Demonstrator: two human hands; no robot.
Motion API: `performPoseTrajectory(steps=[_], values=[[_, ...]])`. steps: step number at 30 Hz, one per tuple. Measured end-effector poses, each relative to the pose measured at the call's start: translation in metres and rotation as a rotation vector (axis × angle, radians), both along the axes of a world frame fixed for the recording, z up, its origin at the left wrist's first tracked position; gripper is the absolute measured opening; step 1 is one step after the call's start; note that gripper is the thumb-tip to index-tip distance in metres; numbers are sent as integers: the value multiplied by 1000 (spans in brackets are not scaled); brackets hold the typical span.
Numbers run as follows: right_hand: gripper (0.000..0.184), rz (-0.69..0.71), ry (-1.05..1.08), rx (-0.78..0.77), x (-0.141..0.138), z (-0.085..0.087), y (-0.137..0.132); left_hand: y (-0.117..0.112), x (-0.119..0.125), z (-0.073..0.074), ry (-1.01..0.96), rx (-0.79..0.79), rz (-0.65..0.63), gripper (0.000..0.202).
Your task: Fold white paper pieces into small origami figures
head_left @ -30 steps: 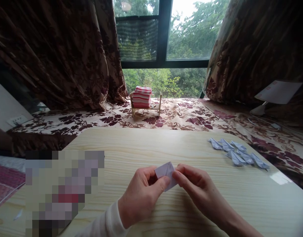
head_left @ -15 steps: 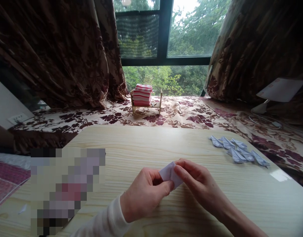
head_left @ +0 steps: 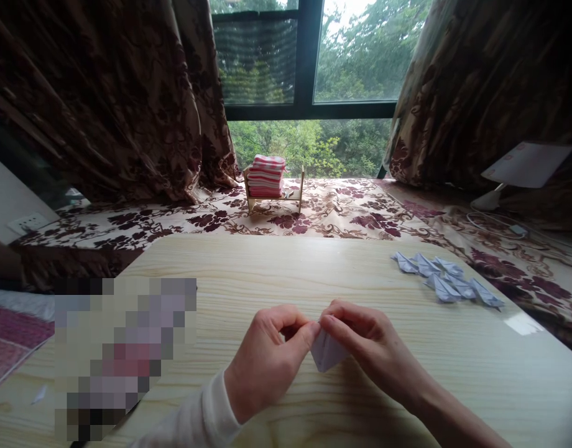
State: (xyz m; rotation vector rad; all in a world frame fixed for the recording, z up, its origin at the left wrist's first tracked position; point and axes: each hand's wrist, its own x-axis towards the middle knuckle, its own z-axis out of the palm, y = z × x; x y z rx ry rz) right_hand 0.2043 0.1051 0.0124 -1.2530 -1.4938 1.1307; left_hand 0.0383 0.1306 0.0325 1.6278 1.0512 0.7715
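A small piece of folded white paper point(head_left: 329, 353) is held up between my two hands, just above the wooden table point(head_left: 249, 267). My left hand point(head_left: 273, 358) pinches its upper left edge with thumb and forefinger. On the other side, my right hand point(head_left: 372, 342) grips it, thumb across the top and fingers behind. The paper's lower corner points down toward me; its right part is hidden by my right hand. At the table's right rear lie several folded white paper pieces point(head_left: 442, 289) with pointed tips, in two loose rows.
A blurred, pixelated patch point(head_left: 127, 358) covers the table's left side, with a white paper scrap point(head_left: 40, 394) beside it. Beyond the table, a small wooden stand point(head_left: 293, 198) bears folded pink striped cloths point(head_left: 266, 177). A white lamp point(head_left: 526, 165) stands at the right.
My left thumb and fingers have shifted from the paper's lower edge up to its top, close to my right fingertips. The paper's lower corner now hangs exposed.
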Motion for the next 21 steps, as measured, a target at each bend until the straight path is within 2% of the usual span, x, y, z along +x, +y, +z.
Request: performPoseTrajectory(steps=[3,9,15,18,21], values=[[29,-6,-52,59,0,2,-1,-2,0,1,67,39,-1,30],[29,-59,-16,82,2,4,0,0,0,1,7,44,-67,27],[27,-30,6,-36,7,3,4,3,0,-6,-33,-44,41,21],[23,21,17,-61,6,3,4,2,1,-5,-18,28,12,18],[23,46,4,-21,5,2,3,1,1,-3,31,102,-27,19]])
